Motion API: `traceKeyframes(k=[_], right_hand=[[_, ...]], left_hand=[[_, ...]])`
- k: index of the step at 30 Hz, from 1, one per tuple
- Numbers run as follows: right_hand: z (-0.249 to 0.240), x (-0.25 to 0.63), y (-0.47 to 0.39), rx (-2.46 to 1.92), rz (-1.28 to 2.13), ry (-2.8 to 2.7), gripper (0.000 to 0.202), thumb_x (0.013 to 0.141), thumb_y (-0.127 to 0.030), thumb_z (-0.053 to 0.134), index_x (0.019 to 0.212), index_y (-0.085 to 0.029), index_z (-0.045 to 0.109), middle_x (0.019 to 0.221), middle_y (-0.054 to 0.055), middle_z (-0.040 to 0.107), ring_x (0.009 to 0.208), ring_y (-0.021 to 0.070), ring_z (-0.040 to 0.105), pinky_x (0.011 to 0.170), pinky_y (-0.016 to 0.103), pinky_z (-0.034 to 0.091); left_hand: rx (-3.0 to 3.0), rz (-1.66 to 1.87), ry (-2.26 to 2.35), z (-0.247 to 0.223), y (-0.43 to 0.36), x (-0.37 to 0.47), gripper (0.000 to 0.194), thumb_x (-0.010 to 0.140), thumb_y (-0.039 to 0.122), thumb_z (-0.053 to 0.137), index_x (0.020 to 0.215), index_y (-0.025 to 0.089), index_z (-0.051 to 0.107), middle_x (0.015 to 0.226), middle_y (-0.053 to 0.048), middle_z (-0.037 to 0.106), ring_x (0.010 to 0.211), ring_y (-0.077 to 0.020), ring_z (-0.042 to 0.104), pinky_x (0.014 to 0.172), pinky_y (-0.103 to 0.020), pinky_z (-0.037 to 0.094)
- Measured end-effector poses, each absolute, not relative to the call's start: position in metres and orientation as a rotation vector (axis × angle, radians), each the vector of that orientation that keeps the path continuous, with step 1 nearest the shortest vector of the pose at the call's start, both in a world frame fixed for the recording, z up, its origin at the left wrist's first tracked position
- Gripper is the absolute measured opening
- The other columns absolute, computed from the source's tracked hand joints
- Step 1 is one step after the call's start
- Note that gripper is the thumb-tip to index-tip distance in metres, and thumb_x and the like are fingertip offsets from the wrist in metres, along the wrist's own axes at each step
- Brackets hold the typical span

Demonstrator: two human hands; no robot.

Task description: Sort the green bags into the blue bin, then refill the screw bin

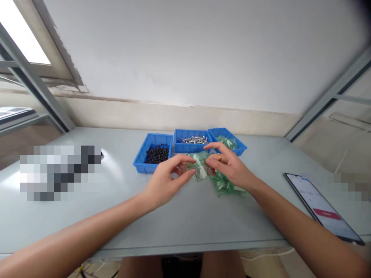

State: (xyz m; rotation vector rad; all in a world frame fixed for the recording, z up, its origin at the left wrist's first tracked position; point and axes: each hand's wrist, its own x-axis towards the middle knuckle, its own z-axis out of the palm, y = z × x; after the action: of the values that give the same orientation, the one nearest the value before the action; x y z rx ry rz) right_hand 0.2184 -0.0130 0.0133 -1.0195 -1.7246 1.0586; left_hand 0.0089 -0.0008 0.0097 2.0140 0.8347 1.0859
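Between my two hands is a small clear green plastic bag [199, 166] with white plugs and metal screws inside. My left hand [169, 175] pinches its left side between thumb and fingers. From the right, my right hand [227, 164], with a gold ring on one finger, grips the bag's other side. Just below my right hand, more green bags [223, 185] with white pieces lie on the table, partly covered by that hand. Behind the hands stand a blue bin of black screws [157, 154] and a blue bin of silver screws [194, 141].
A third blue bin [242, 148] at the back right holds green bags. A phone [321, 208] with a lit screen lies at the right. Something blurred out [58, 172] is at the left of the grey table [185, 224]. Metal frame posts rise on both sides before the wall.
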Motion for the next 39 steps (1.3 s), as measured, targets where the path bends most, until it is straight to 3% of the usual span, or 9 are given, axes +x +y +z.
traceKeyframes(k=[5, 15, 30, 35, 39], right_hand=[[0.012, 0.22, -0.011, -1.023, 1.011, -1.774, 0.015, 0.086, -0.035, 0.057, 0.096, -0.023, 0.058, 0.068, -0.003, 0.056, 0.061, 0.0117, 0.054, 0.058, 0.026, 0.045], [0.014, 0.221, -0.011, -1.029, 0.973, -1.825, 0.013, 0.083, -0.032, 0.061, 0.089, -0.022, 0.066, 0.077, 0.001, 0.061, 0.064, 0.0118, 0.055, 0.057, 0.025, 0.047], [0.017, 0.223, -0.013, -1.033, 0.942, -1.848, 0.014, 0.088, -0.03, 0.054, 0.093, -0.022, 0.064, 0.076, 0.001, 0.061, 0.065, 0.0127, 0.056, 0.059, 0.026, 0.047], [0.016, 0.224, -0.011, -1.023, 0.936, -1.849, 0.016, 0.09, -0.03, 0.049, 0.097, -0.022, 0.062, 0.073, 0.001, 0.059, 0.065, 0.0137, 0.055, 0.06, 0.028, 0.047], [0.014, 0.236, 0.0, -1.11, 0.777, -1.726, 0.033, 0.089, -0.032, 0.05, 0.12, -0.023, 0.047, 0.067, -0.003, 0.053, 0.062, 0.0135, 0.053, 0.061, 0.028, 0.047]], left_hand=[[2.032, 1.095, 0.893, 0.009, 0.001, 0.009, 0.019, 0.083, 0.023, 0.061, 0.101, 0.019, 0.065, 0.079, -0.001, 0.063, 0.069, -0.0129, 0.056, 0.066, -0.026, 0.048], [2.065, 1.117, 0.884, 0.011, 0.0, 0.008, 0.013, 0.083, 0.022, 0.061, 0.092, 0.02, 0.07, 0.084, -0.002, 0.069, 0.074, -0.0151, 0.061, 0.065, -0.026, 0.048], [1.89, 1.144, 0.839, 0.01, 0.0, 0.007, 0.012, 0.086, 0.023, 0.057, 0.095, 0.018, 0.063, 0.083, -0.003, 0.065, 0.073, -0.0135, 0.059, 0.058, -0.023, 0.046], [1.859, 1.114, 0.798, 0.01, 0.0, 0.008, 0.026, 0.089, 0.025, 0.052, 0.114, 0.019, 0.053, 0.081, -0.003, 0.062, 0.07, -0.0136, 0.057, 0.058, -0.024, 0.046], [1.979, 0.983, 0.802, 0.007, 0.001, 0.009, 0.034, 0.088, 0.022, 0.051, 0.121, 0.02, 0.047, 0.093, -0.005, 0.061, 0.077, -0.0141, 0.058, 0.063, -0.025, 0.049]])
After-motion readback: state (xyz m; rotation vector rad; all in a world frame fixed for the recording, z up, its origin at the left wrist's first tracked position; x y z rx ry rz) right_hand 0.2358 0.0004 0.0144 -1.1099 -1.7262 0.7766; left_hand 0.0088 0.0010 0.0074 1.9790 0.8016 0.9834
